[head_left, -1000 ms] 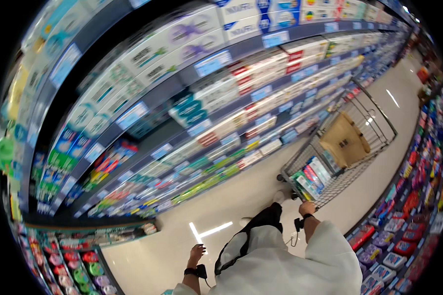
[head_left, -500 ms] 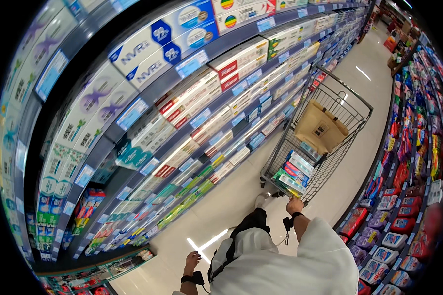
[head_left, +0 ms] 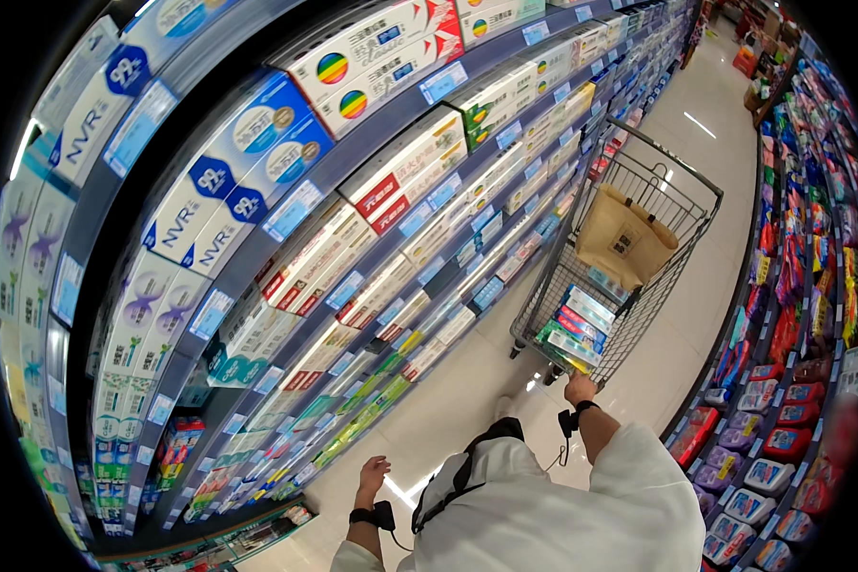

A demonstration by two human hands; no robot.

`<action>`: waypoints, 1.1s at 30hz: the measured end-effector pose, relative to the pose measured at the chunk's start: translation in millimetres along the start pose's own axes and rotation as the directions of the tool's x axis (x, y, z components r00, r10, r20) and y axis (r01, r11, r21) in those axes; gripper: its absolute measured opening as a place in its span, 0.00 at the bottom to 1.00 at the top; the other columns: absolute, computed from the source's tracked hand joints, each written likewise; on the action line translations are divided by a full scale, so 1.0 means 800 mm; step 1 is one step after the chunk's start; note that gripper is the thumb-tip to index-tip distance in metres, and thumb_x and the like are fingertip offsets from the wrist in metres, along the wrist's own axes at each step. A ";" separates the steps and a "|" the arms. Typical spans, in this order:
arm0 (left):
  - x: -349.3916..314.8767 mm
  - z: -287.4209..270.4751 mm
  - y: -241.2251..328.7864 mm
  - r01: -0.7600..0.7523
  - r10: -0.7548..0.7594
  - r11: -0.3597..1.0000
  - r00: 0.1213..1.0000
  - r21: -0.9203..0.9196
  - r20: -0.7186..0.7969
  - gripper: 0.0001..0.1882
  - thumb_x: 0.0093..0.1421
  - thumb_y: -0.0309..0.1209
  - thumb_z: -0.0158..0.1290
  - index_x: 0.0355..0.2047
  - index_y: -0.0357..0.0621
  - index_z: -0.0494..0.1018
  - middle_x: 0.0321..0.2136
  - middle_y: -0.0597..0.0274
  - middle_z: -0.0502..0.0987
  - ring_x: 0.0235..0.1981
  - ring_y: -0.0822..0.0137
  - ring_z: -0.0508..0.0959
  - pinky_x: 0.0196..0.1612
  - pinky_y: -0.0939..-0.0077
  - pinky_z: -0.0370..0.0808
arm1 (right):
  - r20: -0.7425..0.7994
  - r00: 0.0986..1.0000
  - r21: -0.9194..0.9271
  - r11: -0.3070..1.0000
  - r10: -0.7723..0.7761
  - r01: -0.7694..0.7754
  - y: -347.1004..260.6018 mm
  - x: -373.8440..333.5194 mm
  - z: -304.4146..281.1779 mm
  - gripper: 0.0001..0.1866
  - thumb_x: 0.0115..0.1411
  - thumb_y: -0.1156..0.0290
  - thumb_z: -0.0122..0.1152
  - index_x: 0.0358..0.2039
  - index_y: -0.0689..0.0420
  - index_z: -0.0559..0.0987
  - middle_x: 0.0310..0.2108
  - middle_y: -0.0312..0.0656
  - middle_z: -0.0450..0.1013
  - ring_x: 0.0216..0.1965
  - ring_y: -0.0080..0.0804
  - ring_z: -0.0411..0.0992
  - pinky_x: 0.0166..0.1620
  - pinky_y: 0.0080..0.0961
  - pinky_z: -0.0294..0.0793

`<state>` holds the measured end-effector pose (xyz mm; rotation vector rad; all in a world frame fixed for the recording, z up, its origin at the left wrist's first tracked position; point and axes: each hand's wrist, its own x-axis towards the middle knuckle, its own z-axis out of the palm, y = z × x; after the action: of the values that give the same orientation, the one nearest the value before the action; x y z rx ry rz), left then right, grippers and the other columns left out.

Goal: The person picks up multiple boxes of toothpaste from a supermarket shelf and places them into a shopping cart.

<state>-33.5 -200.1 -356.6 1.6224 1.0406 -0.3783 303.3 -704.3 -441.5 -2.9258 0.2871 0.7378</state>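
Note:
My right hand (head_left: 581, 386) is closed on the near end of a grey wire shopping cart (head_left: 667, 159), its fingers partly hidden. Inside the cart's near end lie several toothpaste-like boxes (head_left: 584, 319) in white, blue, red and green. Farther along in it stands a tan tote bag (head_left: 625, 236) with dark handles. To the left, my left hand (head_left: 373, 475) hangs over the floor beside my body, fingers loosely apart and holding nothing. Both wrists wear black bands with small devices and cables.
Tall shelves (head_left: 296, 212) of boxed toothpaste with blue price tags line the left side. On the right runs another shelf (head_left: 777, 443) of colourful packaged goods. The pale, shiny tiled aisle floor (head_left: 698, 105) stretches ahead past the cart, with cartons at its far end.
The shelf boxes on the left have slid leftward and down in view as I move along the aisle. My left hand has swung slightly up; my right stays on the cart.

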 end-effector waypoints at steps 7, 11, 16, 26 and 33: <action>0.017 0.070 0.110 -0.234 0.229 0.968 0.972 0.093 0.062 0.16 0.67 0.35 0.53 0.52 0.43 0.74 0.40 0.58 0.83 0.40 0.67 0.82 0.43 0.73 0.77 | 0.006 0.998 0.023 0.998 0.055 -0.055 0.022 0.066 -0.033 0.19 0.61 0.67 0.51 0.53 0.49 0.75 0.49 0.49 0.75 0.49 0.47 0.76 0.55 0.51 0.68; 0.008 0.088 0.134 -0.378 0.370 0.922 0.924 0.080 0.096 0.17 0.68 0.34 0.52 0.55 0.42 0.71 0.43 0.58 0.81 0.44 0.67 0.80 0.46 0.72 0.76 | -0.191 0.982 0.053 0.998 -0.011 0.022 0.028 0.074 -0.048 0.20 0.58 0.67 0.50 0.51 0.51 0.76 0.49 0.54 0.74 0.50 0.53 0.74 0.57 0.56 0.67; -0.040 0.097 0.186 -0.382 0.354 0.888 0.923 0.257 0.149 0.18 0.67 0.35 0.54 0.54 0.43 0.73 0.46 0.54 0.80 0.46 0.62 0.80 0.49 0.68 0.76 | -0.004 0.999 -0.026 0.998 0.052 -0.052 0.035 0.120 -0.086 0.20 0.60 0.66 0.50 0.53 0.48 0.77 0.48 0.52 0.76 0.48 0.51 0.77 0.48 0.46 0.78; -0.113 0.070 0.270 -0.445 0.419 0.734 0.891 0.513 0.174 0.20 0.65 0.38 0.52 0.56 0.46 0.72 0.50 0.49 0.76 0.52 0.48 0.75 0.54 0.60 0.73 | 0.172 0.985 -0.034 0.999 -0.013 0.019 0.015 0.146 -0.096 0.19 0.57 0.64 0.53 0.47 0.54 0.83 0.51 0.49 0.77 0.53 0.48 0.75 0.53 0.41 0.77; -0.107 0.024 0.315 -0.565 0.621 0.724 0.783 0.397 -0.019 0.16 0.64 0.33 0.54 0.51 0.42 0.74 0.47 0.48 0.78 0.47 0.48 0.78 0.51 0.61 0.75 | 0.193 0.769 0.212 0.791 -0.610 0.574 -0.102 0.135 0.005 0.18 0.61 0.54 0.52 0.44 0.48 0.83 0.44 0.47 0.79 0.49 0.52 0.75 0.54 0.43 0.73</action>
<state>120.7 -252.6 -145.4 2.2577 0.5033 -0.0037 411.7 -640.5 -491.4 -2.5013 -0.5715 0.9070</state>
